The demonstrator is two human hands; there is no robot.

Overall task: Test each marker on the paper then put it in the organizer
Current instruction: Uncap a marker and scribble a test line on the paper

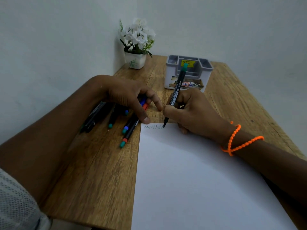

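Observation:
My right hand [191, 112] grips a black marker with a green end [177, 87], tip down on the top edge of the white paper [191, 176]. A dark zigzag line [153, 127] runs left of the tip. My left hand [131, 98] rests over a pile of several black markers [116, 120] with green, blue and red ends, left of the paper; its thumb touches the paper's top left corner. Whether it grips a marker cannot be told. The white and grey organizer [188, 73] stands beyond my right hand, with no marker visible inside.
A white pot of white flowers [137, 44] stands in the far left corner of the wooden table [99, 171]. Grey walls close in behind and to the left. An orange bead bracelet [239, 140] circles my right wrist.

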